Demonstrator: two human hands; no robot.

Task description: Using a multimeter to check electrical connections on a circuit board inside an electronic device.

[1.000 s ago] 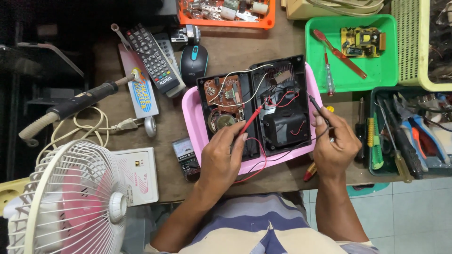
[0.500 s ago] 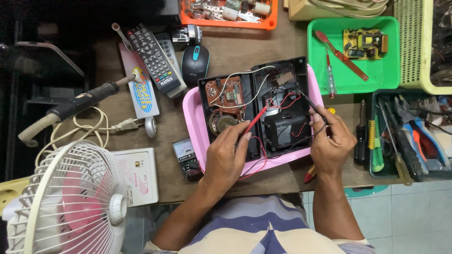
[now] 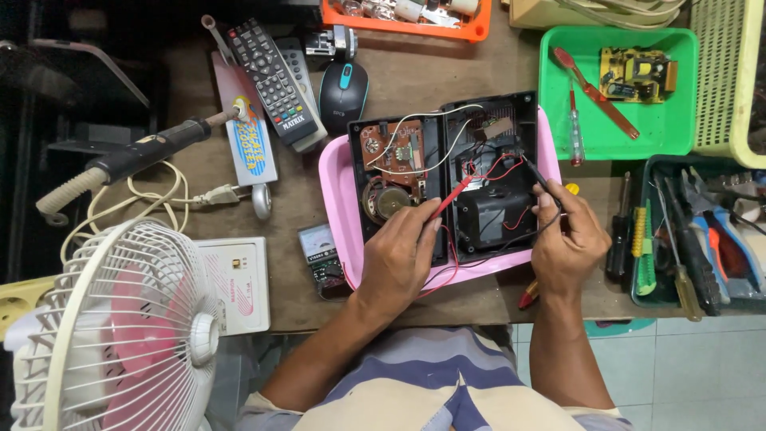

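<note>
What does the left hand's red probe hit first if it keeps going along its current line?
The left hand aims its thin red test probe up and right into the opened black plastic device casing. First contact is likely the red wiring just past the tip; depth is unclear.

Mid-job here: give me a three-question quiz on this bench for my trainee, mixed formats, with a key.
1. True or false: the left hand holds the red probe.
2. Multiple choice: the opened black device lies in A) the green tray, B) the pink tray, C) the orange tray.
3. Fill in: the right hand holds the ____ probe.

Key: 1 true; 2 B; 3 black.
</note>
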